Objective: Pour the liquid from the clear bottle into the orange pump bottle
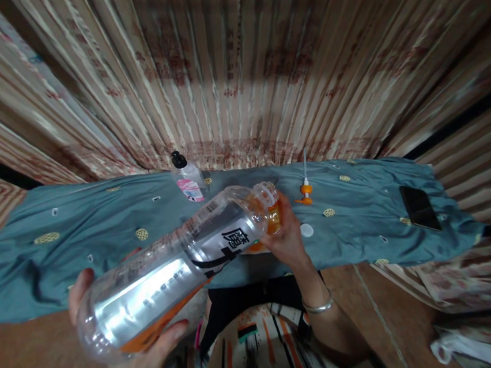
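My left hand [146,350] grips the base of a large clear plastic bottle [170,260] with a silver and orange label. The bottle lies tilted across my view, its mouth at the upper right. My right hand [285,232] is closed around an amber see-through bottle [274,219] right at that mouth. Most of the amber bottle is hidden behind the big bottle and my fingers. Whether liquid passes between the two cannot be made out. Just right of my right hand, a white round cap [306,229] lies on the cloth.
A teal cloth [363,230] with yellow patterns covers the narrow table. On it are an orange pump head with a tube [306,190], a clear bottle [190,182] with black cap and pink label, and a dark phone [420,207]. Striped curtains [235,81] hang behind.
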`<action>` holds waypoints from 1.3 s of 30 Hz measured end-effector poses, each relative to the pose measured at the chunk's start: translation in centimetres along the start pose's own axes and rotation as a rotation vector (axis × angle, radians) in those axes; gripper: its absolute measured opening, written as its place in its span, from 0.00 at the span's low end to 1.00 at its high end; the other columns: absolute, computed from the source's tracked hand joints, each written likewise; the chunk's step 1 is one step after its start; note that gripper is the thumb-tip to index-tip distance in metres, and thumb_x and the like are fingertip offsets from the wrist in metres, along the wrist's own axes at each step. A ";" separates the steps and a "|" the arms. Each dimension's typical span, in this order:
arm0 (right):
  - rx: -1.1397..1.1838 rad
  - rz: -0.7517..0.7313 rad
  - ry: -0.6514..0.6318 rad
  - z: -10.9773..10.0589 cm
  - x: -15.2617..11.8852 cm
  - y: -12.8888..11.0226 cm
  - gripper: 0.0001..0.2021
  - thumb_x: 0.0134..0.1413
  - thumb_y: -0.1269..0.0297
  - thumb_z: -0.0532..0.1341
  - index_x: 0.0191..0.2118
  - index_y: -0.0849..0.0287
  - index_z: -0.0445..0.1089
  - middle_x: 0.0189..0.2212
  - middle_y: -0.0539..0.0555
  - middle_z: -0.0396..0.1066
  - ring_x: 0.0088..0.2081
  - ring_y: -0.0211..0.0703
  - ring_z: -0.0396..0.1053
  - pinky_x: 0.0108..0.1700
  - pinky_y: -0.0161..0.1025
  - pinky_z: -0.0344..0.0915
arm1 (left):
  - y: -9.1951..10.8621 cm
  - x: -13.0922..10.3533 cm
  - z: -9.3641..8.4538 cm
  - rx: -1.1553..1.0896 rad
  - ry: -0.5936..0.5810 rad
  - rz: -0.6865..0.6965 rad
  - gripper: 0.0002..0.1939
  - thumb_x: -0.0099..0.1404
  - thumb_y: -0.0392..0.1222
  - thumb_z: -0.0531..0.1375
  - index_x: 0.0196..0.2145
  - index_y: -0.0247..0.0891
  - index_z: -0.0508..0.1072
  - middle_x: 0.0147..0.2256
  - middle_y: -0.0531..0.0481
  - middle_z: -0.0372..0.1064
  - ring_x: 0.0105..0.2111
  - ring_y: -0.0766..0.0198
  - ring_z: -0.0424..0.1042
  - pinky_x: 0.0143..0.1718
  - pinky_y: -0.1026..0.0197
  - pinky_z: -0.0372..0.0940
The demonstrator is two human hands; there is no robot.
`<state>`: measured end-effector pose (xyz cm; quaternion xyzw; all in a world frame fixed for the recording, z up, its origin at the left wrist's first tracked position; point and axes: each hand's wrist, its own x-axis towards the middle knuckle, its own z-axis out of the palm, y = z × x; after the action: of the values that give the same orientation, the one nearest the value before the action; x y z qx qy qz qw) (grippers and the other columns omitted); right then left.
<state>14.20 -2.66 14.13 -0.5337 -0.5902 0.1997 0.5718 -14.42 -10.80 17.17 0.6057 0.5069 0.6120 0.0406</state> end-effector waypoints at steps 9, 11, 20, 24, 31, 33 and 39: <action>-0.007 -0.025 0.010 0.2 0.1 0.3 0.43 0.50 0.65 0.75 0.72 0.55 0.68 0.63 0.63 0.81 0.62 0.61 0.83 0.66 0.57 0.81 | 0.4 0.4 0.7 -0.086 0.017 0.021 0.58 0.50 0.71 0.79 0.76 0.67 0.69 0.69 0.52 0.70 0.56 0.45 0.77 0.54 0.43 0.76; 0.004 -0.019 0.005 0.2 0.1 0.3 0.42 0.51 0.63 0.76 0.72 0.55 0.68 0.64 0.63 0.81 0.63 0.61 0.83 0.67 0.57 0.80 | 0.5 0.3 0.7 -0.130 0.002 -0.007 0.59 0.49 0.72 0.79 0.76 0.66 0.69 0.65 0.51 0.73 0.55 0.46 0.77 0.53 0.46 0.75; 0.018 -0.001 -0.012 0.1 0.1 0.4 0.41 0.50 0.63 0.76 0.70 0.55 0.69 0.62 0.63 0.82 0.61 0.61 0.83 0.65 0.56 0.81 | 0.5 0.0 0.6 -0.203 0.017 -0.081 0.61 0.45 0.67 0.82 0.75 0.66 0.70 0.64 0.55 0.75 0.57 0.53 0.78 0.55 0.56 0.73; 0.009 -0.010 -0.004 0.1 0.1 0.4 0.40 0.52 0.60 0.78 0.70 0.55 0.70 0.62 0.63 0.82 0.61 0.61 0.83 0.65 0.57 0.81 | 1.3 -0.1 0.7 -0.194 0.024 -0.097 0.58 0.48 0.61 0.82 0.75 0.68 0.70 0.65 0.55 0.74 0.55 0.52 0.78 0.54 0.54 0.75; 0.007 -0.020 -0.019 0.0 0.1 0.2 0.43 0.51 0.62 0.78 0.72 0.56 0.69 0.62 0.64 0.82 0.62 0.62 0.83 0.65 0.56 0.81 | 1.8 -0.1 0.6 -0.188 0.014 -0.122 0.55 0.52 0.55 0.80 0.75 0.69 0.69 0.60 0.55 0.78 0.56 0.53 0.80 0.56 0.54 0.75; 0.003 -0.008 -0.015 0.0 0.0 0.3 0.43 0.51 0.62 0.78 0.72 0.56 0.69 0.63 0.64 0.82 0.62 0.62 0.83 0.66 0.58 0.81 | 1.5 0.0 0.5 -0.212 0.020 -0.129 0.58 0.48 0.54 0.82 0.74 0.70 0.70 0.59 0.55 0.79 0.56 0.52 0.81 0.57 0.52 0.76; -0.006 0.035 -0.001 0.1 -0.3 0.6 0.44 0.48 0.60 0.79 0.71 0.55 0.69 0.64 0.65 0.81 0.63 0.64 0.82 0.69 0.62 0.79 | 0.6 -0.5 -0.1 -0.128 0.045 -0.143 0.61 0.45 0.58 0.81 0.76 0.67 0.68 0.59 0.50 0.81 0.56 0.39 0.82 0.55 0.34 0.81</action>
<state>14.25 -2.64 13.49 -0.5457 -0.5814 0.2081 0.5664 -14.08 -11.51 17.21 0.5504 0.5094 0.6521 0.1112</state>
